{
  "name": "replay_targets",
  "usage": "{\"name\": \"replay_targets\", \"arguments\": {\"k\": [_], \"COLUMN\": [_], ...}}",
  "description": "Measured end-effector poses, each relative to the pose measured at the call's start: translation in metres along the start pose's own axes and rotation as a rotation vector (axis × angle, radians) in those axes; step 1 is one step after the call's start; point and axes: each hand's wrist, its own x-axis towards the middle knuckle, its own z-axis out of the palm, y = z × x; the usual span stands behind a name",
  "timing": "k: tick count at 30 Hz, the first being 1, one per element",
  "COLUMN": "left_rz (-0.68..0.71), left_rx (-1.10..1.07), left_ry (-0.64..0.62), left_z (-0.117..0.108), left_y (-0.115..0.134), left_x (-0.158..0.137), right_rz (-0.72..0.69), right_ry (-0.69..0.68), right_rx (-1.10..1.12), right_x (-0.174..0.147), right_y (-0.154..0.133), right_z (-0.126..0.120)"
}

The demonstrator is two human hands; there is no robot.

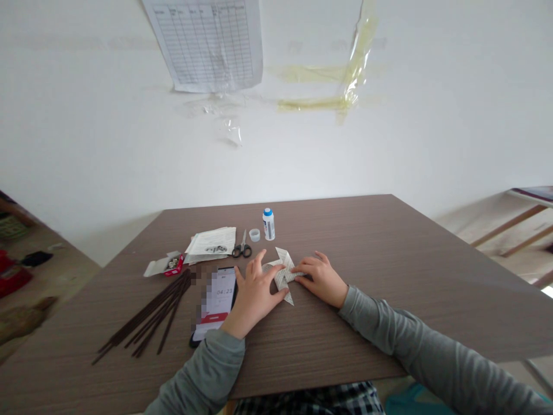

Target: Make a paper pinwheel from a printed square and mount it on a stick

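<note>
A folded paper pinwheel [284, 276] with printed text and pointed blades lies on the brown table. My left hand [258, 286] holds it from the left, thumb and index finger on the paper, with the other fingers raised and spread. From the right, my right hand [320, 279] has its fingertips closed on the right-hand blade. Parts of the pinwheel are hidden under the fingers. Beside my left wrist lies a phone [220, 282] showing a timer.
Behind stand a white bottle with blue cap [268, 225] and a small clear cup [254, 235]. Scissors [242, 248], stacked printed paper [209, 245], an open red box [173, 264] of small metallic pieces and thin dark sticks [149, 314] lie left. A wall [410, 115] borders the table's back.
</note>
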Motion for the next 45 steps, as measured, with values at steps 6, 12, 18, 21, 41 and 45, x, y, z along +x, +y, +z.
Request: {"name": "replay_targets", "arguments": {"k": [6,12,18,21,41,45], "left_rz": [-0.038,-0.025,0.004,0.021,-0.023,-0.023], "left_rx": [0.025,0.026,0.035,0.036,0.066,0.080], "left_ry": [-0.008,0.033,0.092,0.107,0.085,0.079], "left_z": [-0.004,-0.003,0.002,0.004,0.000,0.001], "left_y": [-0.004,-0.010,-0.020,-0.022,-0.021,-0.022], "left_x": [-0.001,-0.001,-0.001,-0.001,0.000,0.000], "right_rz": [-0.101,-0.156,-0.178,-0.186,-0.062,-0.026], "right_ry": [0.085,0.142,0.138,0.123,-0.002,-0.036], "right_rx": [0.060,0.154,0.193,0.174,-0.027,0.002], "right_x": [0.002,0.005,0.006,0.005,0.013,0.011], "right_y": [0.014,0.019,0.021,0.020,-0.010,-0.005], "right_z": [0.011,0.008,-0.003,-0.007,-0.005,-0.005]}}
